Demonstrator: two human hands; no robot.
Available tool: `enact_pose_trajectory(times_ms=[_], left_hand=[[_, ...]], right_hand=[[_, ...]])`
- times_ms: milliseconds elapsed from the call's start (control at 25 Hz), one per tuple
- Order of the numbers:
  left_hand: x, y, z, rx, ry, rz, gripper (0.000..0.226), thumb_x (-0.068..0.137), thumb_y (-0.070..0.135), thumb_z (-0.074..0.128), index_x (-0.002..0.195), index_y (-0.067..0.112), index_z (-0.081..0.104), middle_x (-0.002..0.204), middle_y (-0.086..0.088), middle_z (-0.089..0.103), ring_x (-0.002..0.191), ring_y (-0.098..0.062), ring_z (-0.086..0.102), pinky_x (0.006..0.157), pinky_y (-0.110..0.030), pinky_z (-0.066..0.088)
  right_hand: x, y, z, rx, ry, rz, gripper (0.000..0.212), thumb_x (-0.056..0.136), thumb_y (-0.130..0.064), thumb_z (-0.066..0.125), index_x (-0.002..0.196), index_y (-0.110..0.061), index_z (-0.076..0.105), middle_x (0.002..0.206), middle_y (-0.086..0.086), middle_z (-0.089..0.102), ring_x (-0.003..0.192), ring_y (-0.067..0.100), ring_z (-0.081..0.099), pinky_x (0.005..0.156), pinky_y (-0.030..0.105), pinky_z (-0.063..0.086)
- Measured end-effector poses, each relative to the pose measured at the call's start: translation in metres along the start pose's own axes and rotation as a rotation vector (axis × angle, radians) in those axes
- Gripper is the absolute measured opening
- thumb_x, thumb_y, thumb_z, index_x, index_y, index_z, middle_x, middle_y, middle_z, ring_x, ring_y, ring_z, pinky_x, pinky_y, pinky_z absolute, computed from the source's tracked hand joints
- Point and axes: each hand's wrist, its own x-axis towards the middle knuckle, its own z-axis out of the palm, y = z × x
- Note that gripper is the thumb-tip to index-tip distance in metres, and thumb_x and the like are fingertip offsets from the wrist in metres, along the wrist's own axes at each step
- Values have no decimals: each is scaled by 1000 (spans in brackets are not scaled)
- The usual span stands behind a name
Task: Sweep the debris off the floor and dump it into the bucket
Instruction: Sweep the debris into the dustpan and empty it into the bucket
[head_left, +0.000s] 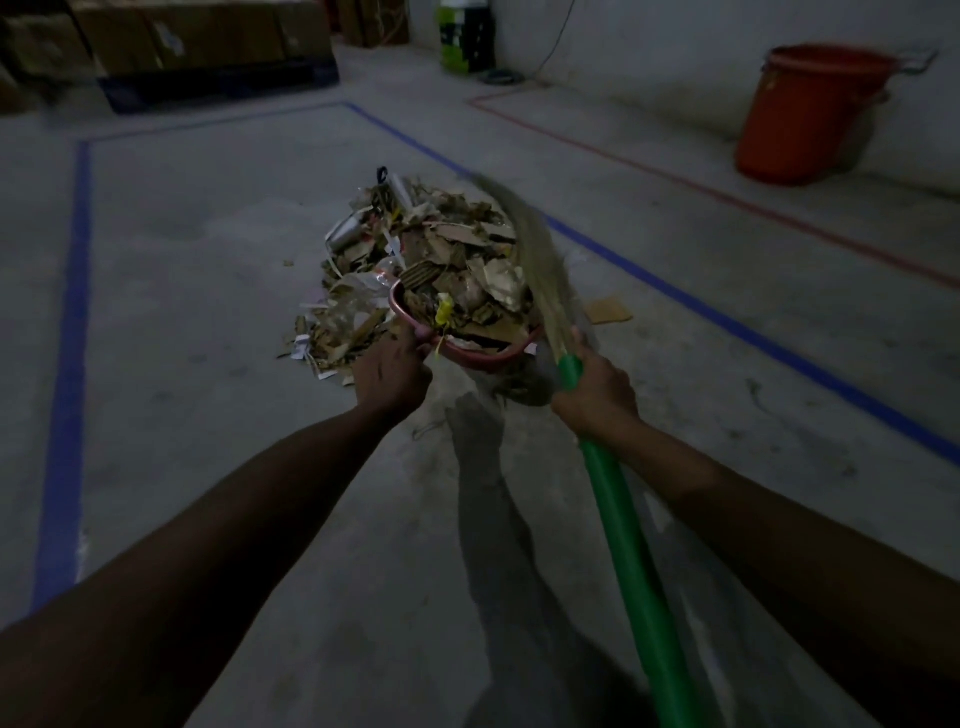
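Observation:
A heap of debris (415, 244), torn cardboard, paper strips and plastic, lies on the grey floor in the middle of the view. My left hand (392, 371) grips the near rim of a pink dustpan (498, 354) loaded with cardboard scraps at the heap's front. My right hand (597, 387) grips the green handle of a broom (631, 561); its straw bristles (535, 254) rest against the right side of the heap. An orange bucket (810, 114) stands against the wall at the far right.
Blue tape lines (67, 364) and a red line (675, 179) mark the concrete floor. One loose cardboard piece (608, 310) lies right of the broom. Stacked cardboard boxes (171, 36) sit at the back left, and a green-and-white container (465, 36) at the back.

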Motion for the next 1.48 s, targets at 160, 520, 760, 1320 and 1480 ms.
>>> enact_pose_trajectory(times_ms=[160,520,760,1320,1480], left_hand=[[-4,5,0,4,-15,-13,25,89,18,60,112,24,54,94,-3,65,71,-15,43,52,-27,26],[2,15,8,-59,-33,-129,25,87,25,59,111,21,55,98,-9,66,86,-33,61,61,-35,41],[6,24,16,-120,40,-174,16,91,33,55,101,22,50,89,-7,64,68,-22,46,57,-31,30],[1,55,16,-140,-43,-141,15,95,29,56,108,21,56,95,-7,64,74,-21,51,56,-32,35],[2,63,11,-152,-32,-120,11,95,27,57,102,20,55,91,-5,64,72,-20,51,59,-31,35]], right_hand=[[0,-1,1,25,-46,37,99,86,-19,71,162,-37,11,138,13,58,116,34,60,85,33,50],[-15,-3,12,-99,23,-168,101,87,-24,71,161,-38,4,142,9,52,119,32,57,82,33,43],[-1,-4,5,-78,64,-93,106,85,-29,72,159,-43,-2,132,12,52,100,26,55,76,35,45],[7,19,4,-30,-15,-62,108,80,-38,71,159,-42,-3,138,13,54,118,37,57,82,37,46],[9,21,5,-71,21,-81,110,82,-33,73,157,-45,-7,140,12,54,119,35,57,89,39,51]])
